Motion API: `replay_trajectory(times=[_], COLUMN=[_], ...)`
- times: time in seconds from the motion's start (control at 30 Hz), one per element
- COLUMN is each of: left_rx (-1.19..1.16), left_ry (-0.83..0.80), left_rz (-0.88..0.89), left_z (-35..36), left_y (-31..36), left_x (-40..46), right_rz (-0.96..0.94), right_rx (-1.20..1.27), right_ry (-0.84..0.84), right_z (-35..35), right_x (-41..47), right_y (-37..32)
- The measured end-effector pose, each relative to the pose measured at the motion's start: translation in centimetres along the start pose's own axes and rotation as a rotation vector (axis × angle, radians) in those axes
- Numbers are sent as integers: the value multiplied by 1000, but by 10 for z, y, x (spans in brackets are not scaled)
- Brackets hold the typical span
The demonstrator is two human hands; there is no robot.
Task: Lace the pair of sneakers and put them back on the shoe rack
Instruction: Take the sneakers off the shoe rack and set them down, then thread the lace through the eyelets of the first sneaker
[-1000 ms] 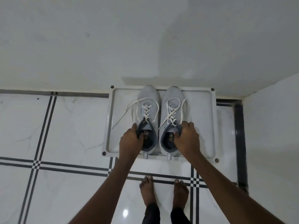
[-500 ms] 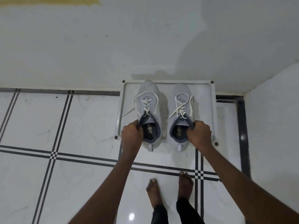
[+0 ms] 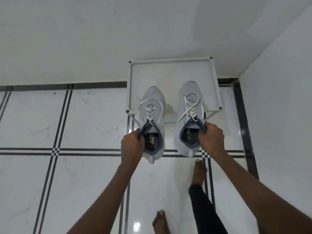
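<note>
The left hand (image 3: 133, 142) is closed tight on the left sneaker (image 3: 152, 122). Its fingers grip the dark blue collar on the outer side of the shoe opening, and the thumb side wraps over the edge. The right hand (image 3: 211, 138) is closed the same way on the right sneaker (image 3: 190, 115), with its fingers curled over the collar on that shoe's outer side.

Both sneakers are light grey with white laces (image 3: 190, 107) threaded through the eyelets. The lace ends hang in loose loops down the sides of each shoe. The toes point away from the hands, toward the white wall (image 3: 101, 39). The heels, each with a small pull tab, point back toward the person.

The two shoes are side by side with a gap between them, one in each hand. The right sneaker sits a bit farther ahead than the left one.

Just beyond the hands is the white shoe rack (image 3: 172, 71), pushed up against the wall in the corner. Its top shelf is a flat tray with a raised rim and a round cap at each corner. The toes of both sneakers are over the near part of this shelf, and the heels stick out past its front edge, over the floor. I cannot tell if the soles are touching the shelf.

Below the hands is a shiny white tiled floor (image 3: 84, 124) with dark stripes. The person's bare feet (image 3: 200, 173) stand on it, the right one nearer the rack.
</note>
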State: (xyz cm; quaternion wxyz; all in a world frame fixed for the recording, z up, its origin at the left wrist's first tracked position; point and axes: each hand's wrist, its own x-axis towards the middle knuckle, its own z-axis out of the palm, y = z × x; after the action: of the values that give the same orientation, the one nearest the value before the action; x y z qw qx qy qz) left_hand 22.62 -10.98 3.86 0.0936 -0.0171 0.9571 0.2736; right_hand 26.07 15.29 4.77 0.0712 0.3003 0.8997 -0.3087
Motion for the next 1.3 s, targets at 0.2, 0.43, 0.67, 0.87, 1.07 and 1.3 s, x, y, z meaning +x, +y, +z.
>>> replay_trajectory(times=[0.2,0.43,0.67,0.87,1.07,1.3], left_rx=[-32,-46,-8,28,-14,-87], left_ry=[-66,-142,-170,-136,-43,67], left_rz=[-59,-139,-164,-130,-159,110], left_z=[60,184,335,401,409,384], left_y=[-73,-161,-245,-282,-296,-318], left_x=[-63,-88,-74,-72,-81,-54], right_rz=[88,159,191,160,163,-343], right_rx=[2,-10,1,-23,-54,59], right_ry=[-1,-58,-101,-79,-5,181], right_z=[77,200,334,400,408,444], right_x=[-62,-68,-29,-9,-22,-55], right_y=[63,158,250,304,300,228])
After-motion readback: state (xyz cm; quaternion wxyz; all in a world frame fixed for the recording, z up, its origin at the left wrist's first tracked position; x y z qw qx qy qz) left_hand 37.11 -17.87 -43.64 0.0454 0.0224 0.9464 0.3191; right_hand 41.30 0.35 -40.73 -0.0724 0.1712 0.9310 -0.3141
